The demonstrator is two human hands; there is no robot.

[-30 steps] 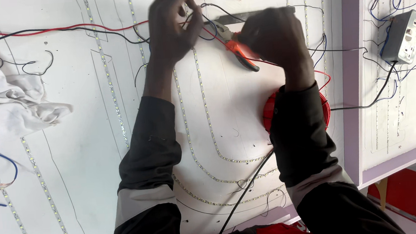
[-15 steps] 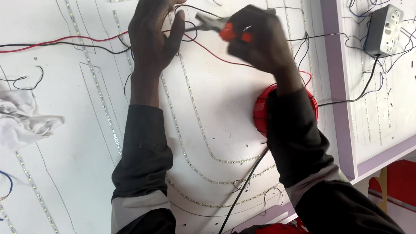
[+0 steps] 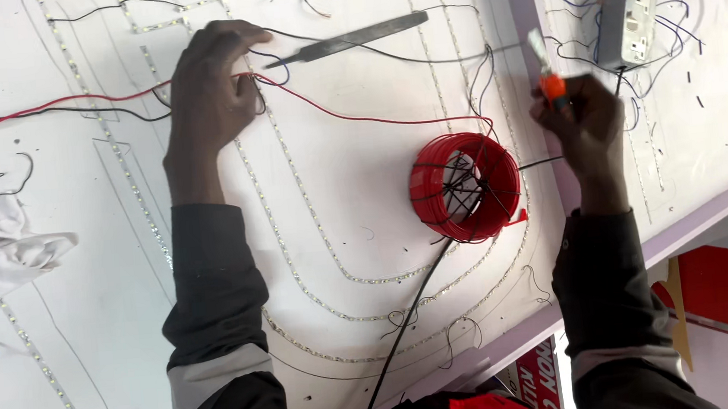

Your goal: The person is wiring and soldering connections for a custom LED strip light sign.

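On the white tabletop [image 3: 363, 196] the red wire coil [image 3: 464, 186] lies between the hands, the left hand [image 3: 210, 91] pinching the red wire [image 3: 348, 117], the right hand [image 3: 581, 122] closed around an orange-handled tool [image 3: 548, 76], whose tip might nick the wire's insulation.

We note two bare hands, the left hand [image 3: 208, 91] and the right hand [image 3: 582, 131], with no gloves, rings or watch showing. Both arms wear long dark charcoal sleeves, creased at the elbow, each crossed near the upper arm by a pale grey band. We see red cloth at the chest.
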